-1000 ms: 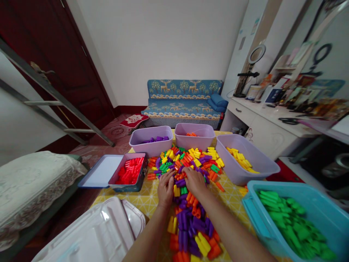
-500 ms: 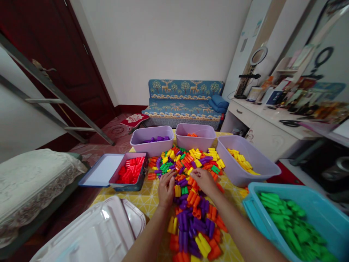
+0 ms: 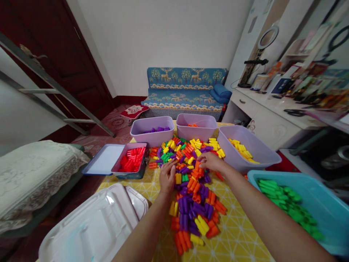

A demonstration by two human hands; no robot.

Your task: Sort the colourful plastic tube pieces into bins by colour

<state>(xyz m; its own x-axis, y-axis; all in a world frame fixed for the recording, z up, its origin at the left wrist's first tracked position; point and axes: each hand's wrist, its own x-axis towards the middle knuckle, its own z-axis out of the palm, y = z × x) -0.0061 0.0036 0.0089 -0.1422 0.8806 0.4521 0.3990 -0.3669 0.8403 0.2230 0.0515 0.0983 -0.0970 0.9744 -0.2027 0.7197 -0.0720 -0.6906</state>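
A heap of small plastic tubes (image 3: 191, 182) in purple, orange, yellow and green lies on the yellow tablecloth (image 3: 240, 236). My left hand (image 3: 167, 176) rests palm down on the heap's left side, fingers stretched over green and orange pieces, gripping nothing that I can see. My right hand (image 3: 211, 162) hovers over the heap's right side, close to the bin of yellow pieces (image 3: 268, 160). Its fingers are curled together, and what they hold is hidden.
Two purple bins stand at the back, one with purple pieces (image 3: 141, 129), one with orange (image 3: 207, 133). A tin of red pieces (image 3: 128, 175) with its open lid (image 3: 105, 163) sits left. A blue bin of green pieces (image 3: 321, 203) is right, a white plastic lid (image 3: 92, 225) near left.
My right hand has lifted off the middle of the heap and moved right, towards the yellow bin, with its fingers drawn together. My left hand has stayed on the heap. The view has tilted down slightly.
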